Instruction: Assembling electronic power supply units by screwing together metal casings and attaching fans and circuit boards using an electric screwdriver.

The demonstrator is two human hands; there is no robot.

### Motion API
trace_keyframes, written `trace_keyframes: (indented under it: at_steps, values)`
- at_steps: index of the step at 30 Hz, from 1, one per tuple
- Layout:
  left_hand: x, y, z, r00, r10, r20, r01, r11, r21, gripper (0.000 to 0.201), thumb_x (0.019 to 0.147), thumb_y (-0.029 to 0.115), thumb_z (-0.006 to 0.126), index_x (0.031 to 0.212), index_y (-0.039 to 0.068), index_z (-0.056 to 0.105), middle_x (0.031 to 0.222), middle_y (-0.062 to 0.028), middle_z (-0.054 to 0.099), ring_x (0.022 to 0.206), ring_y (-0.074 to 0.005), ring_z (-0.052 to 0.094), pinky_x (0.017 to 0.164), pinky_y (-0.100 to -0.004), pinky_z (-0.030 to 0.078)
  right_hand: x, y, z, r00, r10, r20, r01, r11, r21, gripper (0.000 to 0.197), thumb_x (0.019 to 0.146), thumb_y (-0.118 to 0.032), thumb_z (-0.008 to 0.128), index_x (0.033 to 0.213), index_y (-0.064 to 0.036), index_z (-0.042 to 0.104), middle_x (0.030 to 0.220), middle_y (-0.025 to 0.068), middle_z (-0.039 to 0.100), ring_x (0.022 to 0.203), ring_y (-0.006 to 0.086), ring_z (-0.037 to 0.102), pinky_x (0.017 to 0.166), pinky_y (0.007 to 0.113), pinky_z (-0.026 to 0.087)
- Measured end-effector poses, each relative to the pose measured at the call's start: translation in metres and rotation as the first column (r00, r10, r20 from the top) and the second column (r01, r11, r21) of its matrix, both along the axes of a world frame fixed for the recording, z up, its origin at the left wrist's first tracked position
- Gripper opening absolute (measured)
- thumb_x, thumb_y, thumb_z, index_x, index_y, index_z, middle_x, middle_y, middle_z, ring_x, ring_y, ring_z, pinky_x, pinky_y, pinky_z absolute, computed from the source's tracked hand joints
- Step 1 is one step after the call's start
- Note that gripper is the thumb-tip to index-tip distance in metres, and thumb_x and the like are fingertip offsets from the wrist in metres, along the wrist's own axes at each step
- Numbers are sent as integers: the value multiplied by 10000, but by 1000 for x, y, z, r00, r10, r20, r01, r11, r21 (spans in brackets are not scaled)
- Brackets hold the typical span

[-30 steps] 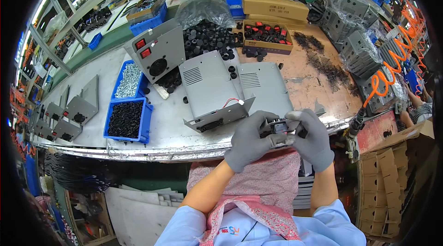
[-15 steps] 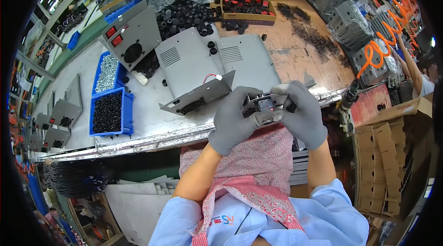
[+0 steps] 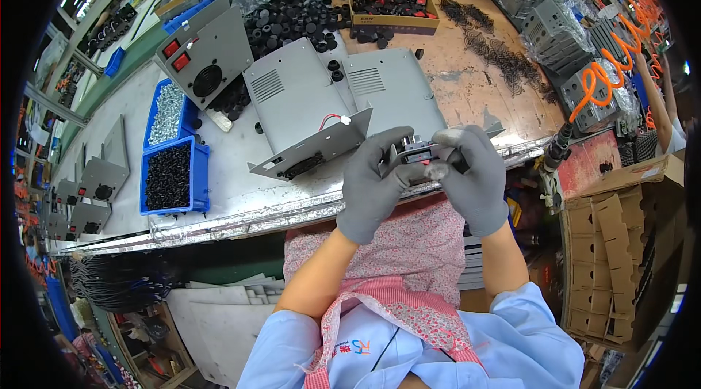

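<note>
Both gloved hands meet at the bench's front edge, fingers closed around a small black rocker switch [image 3: 417, 155] with metal terminals on top and a bit of red below. My left hand [image 3: 371, 188] pinches it from the left, thumb in front. Opposite, my right hand [image 3: 475, 184] grips it with thumb and fingers. Behind them lies a grey sheet-metal cover [image 3: 394, 93] with vent slots; a grey metal corner shows past my right hand. Whether the switch sits in that cover's panel is hidden by the gloves. Left of it rests another grey cover [image 3: 288, 89] with a fan and red wires.
A grey cover [image 3: 208, 49] with two red switches stands tilted at left. Blue bins hold black screws [image 3: 168, 178] and silver screws [image 3: 166, 117]. Black caps [image 3: 288, 20], a box of red switches [image 3: 394, 21] and black wire guards [image 3: 496, 56] lie behind. An orange coiled hose [image 3: 602, 89] hangs right.
The switch has tilted in my fingers, so its terminals now point up and some red shows below. My hands have shifted slightly.
</note>
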State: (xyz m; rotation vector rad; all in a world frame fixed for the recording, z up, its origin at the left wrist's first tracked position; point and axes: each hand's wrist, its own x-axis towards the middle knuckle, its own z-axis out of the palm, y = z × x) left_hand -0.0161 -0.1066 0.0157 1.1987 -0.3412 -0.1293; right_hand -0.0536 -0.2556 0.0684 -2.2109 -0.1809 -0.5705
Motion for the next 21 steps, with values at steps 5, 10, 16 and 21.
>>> trace_keyframes:
  at_steps: [5, 10, 16, 21]
  values:
    - [0, -10, 2, 994, 106, 0, -105, 988, -114, 527, 775, 43, 734, 1236, -21, 489, 1073, -83, 589, 918, -112, 586, 796, -228, 486, 3, 9, -3, 994, -110, 4, 110, 994, 1, 273, 691, -22, 731, 928, -31, 597, 866, 90, 583, 700, 190, 649, 587, 274, 504]
    - [1, -6, 7, 998, 50, -31, -53, 993, -101, 531, 788, 50, 723, 1251, -22, 475, 1052, -76, 584, 865, -102, 572, 782, -229, 480, 4, 9, -6, 994, -109, -2, 109, 994, 19, 284, 699, -58, 746, 938, -34, 593, 834, 88, 574, 669, 199, 633, 590, 275, 508]
    - [-17, 16, 6, 984, 92, -155, -119, 977, -176, 443, 863, 156, 652, 1231, -24, 485, 987, -88, 603, 875, -126, 582, 791, -269, 486, -11, 22, -8, 986, 18, 165, -37, 993, 115, 509, 701, -198, 795, 1120, -57, 542, 1041, 95, 504, 759, 153, 574, 678, 265, 502]
    - [-37, 46, -6, 931, -185, -314, 153, 980, -125, 485, 892, 365, 575, 1174, -26, 522, 975, -62, 594, 839, -124, 574, 752, -264, 488, -14, 54, -3, 943, 222, 247, -256, 960, 115, 633, 730, -352, 766, 1206, -41, 487, 1170, 135, 464, 860, 172, 562, 708, 273, 501]
